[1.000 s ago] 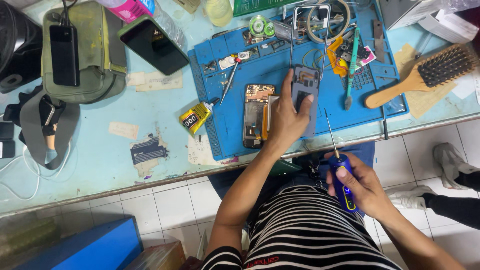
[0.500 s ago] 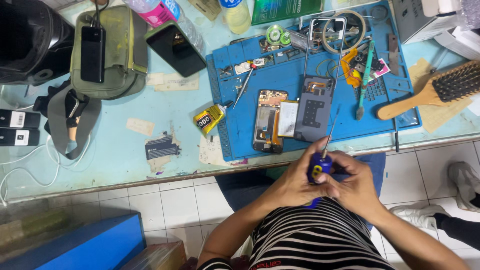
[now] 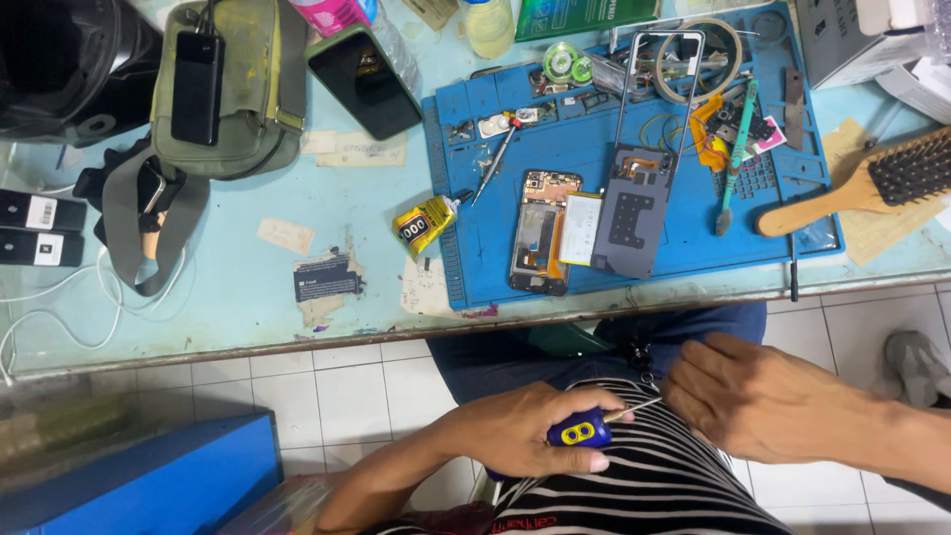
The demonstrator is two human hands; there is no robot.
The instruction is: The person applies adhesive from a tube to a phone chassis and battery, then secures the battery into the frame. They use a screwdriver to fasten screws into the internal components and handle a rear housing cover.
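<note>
Here the screwdriver (image 3: 584, 432) sits low in the frame, over the striped shirt (image 3: 654, 485), well below the surface (image 3: 238, 287). The left hand (image 3: 520, 436) is closed around its blue handle; the thin shaft points right, toward the right hand (image 3: 763, 396), whose loosely curled fingers meet the tip and hold nothing else. A steady grip near the tip seems wise. The opened phone (image 3: 540, 233) lies on the blue mat (image 3: 475, 198) above.

My opened phone (image 3: 540, 233) lies on the repair mat (image 3: 495, 267) on the desk (image 3: 228, 287), glue tube (image 3: 424, 220) left, brush (image 3: 872, 183) right.
</note>
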